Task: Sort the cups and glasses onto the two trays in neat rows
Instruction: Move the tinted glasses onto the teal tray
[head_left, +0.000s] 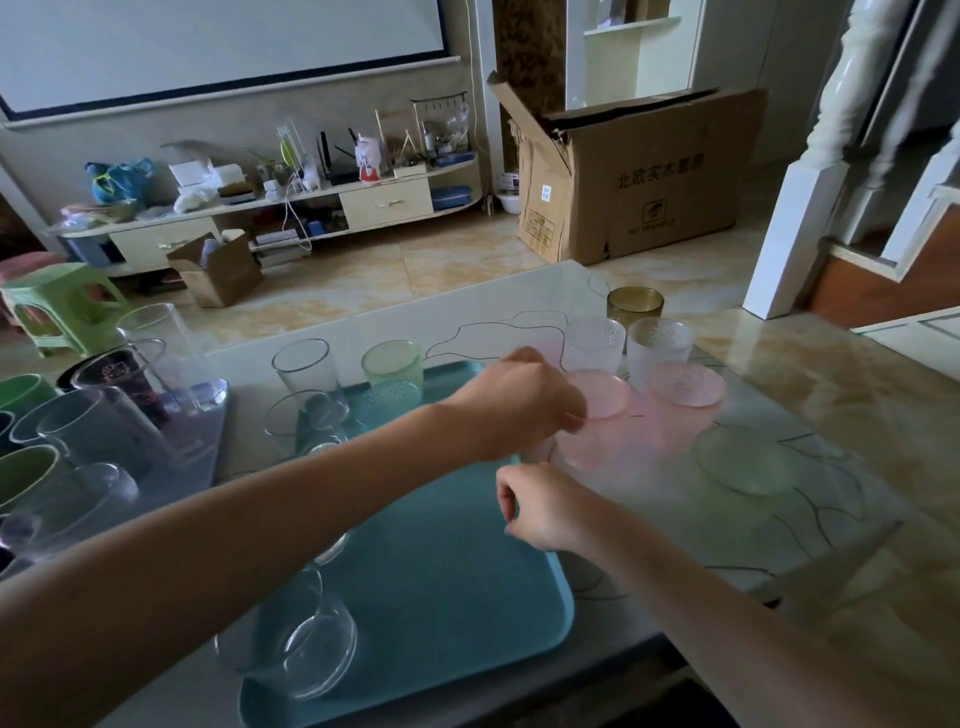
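Note:
A teal tray (441, 571) lies on the table in front of me. It bears clear glasses (306, 366) along its left side, plus a green glass (392, 361) and a teal glass (389, 397) at the far end. My left hand (519, 400) reaches across the tray's far right corner, and its curled fingers pinch the rim of a pink glass (600, 397). My right hand (540, 512) hovers over the tray's right edge, loosely curled and holding nothing. A second, purplish tray (208, 457) on the left holds clear glasses and green cups (21, 473).
On the table right of the teal tray stand another pink glass (685, 384), two frosted white glasses (595, 338), an amber glass (635, 306) and a pale green glass (743, 467). The table's front edge is near me. Beyond it stand a cardboard box (639, 182) and a green stool (62, 306).

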